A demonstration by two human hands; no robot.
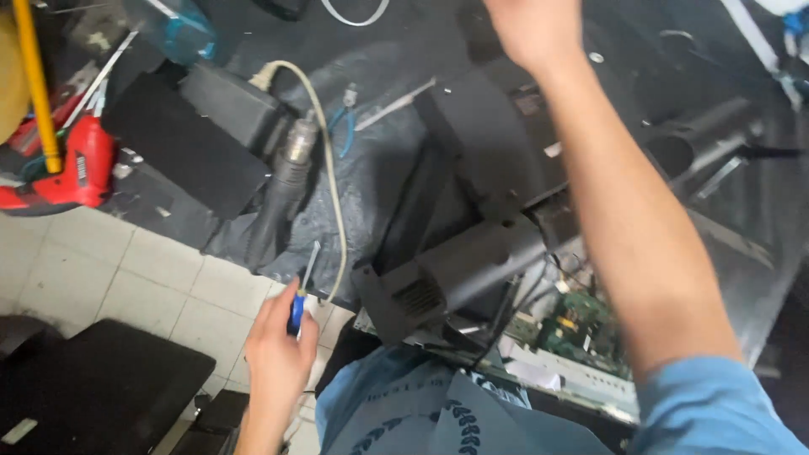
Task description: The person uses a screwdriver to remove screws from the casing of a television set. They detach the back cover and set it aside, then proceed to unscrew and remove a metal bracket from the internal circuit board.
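Left hand [278, 354] grips a blue-handled screwdriver [302, 291] low over the tiled floor [126, 270], right hand [533, 29] reaches up across the black plastic housing [472, 253], a green circuit board [581, 324] exposed beneath, beige cable [330, 177] and red tool [72, 173] nearby.

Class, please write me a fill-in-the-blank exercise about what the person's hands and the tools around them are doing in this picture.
1. The left hand grips a screwdriver with a ____ handle.
2. The right hand reaches over the opened black plastic device casing, and the exposed circuit board below it is ____ in colour.
3. The power tool at the far left is ____.

Missing words: blue; green; red
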